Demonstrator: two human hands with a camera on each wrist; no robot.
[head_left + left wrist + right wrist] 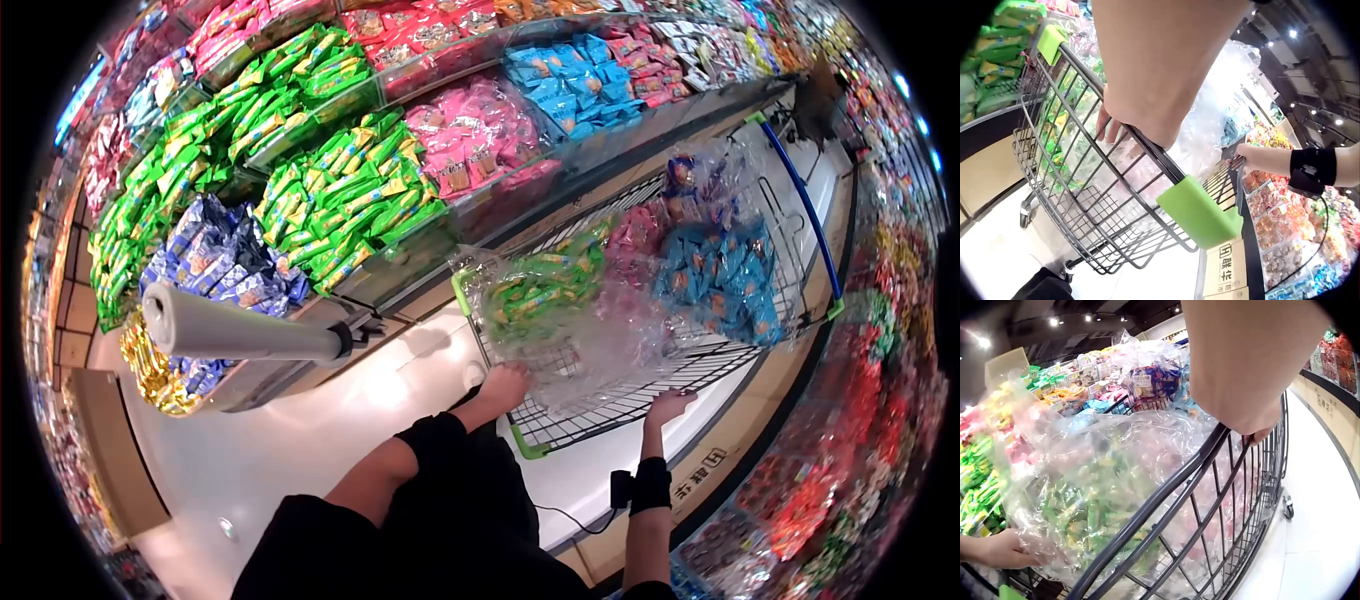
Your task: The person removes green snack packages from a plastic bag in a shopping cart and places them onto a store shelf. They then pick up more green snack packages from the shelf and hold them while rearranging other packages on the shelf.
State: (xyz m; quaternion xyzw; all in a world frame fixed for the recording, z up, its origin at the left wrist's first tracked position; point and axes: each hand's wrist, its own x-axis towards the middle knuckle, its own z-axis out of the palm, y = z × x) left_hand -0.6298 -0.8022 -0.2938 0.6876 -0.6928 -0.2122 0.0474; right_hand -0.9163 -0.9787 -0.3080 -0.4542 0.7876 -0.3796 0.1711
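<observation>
A wire shopping cart point(540, 438) with green corner caps stands in front of me. My left hand point(505, 388) grips its near rim, the fingers point(1106, 125) curled over the dark bar in the left wrist view. On the right side rim, my right hand point(672, 405) holds on with its fingers point(1261, 435) bent round the bar. Inside lie clear plastic bags of wrapped packets: a green bag point(550, 285) nearest the left hand, a pink bag point(635, 240), a light-blue bag point(725, 275) and a dark-blue bag point(700, 185) toward the blue handle point(810, 215).
Shelf bins of green packets point(340, 200), pink packets point(475, 135) and blue packets point(575, 85) line the left side. A white roll point(240, 325) juts out near them. Candy bins point(810, 490) run along the right, above a low ledge. Pale floor point(330, 415) shows at left.
</observation>
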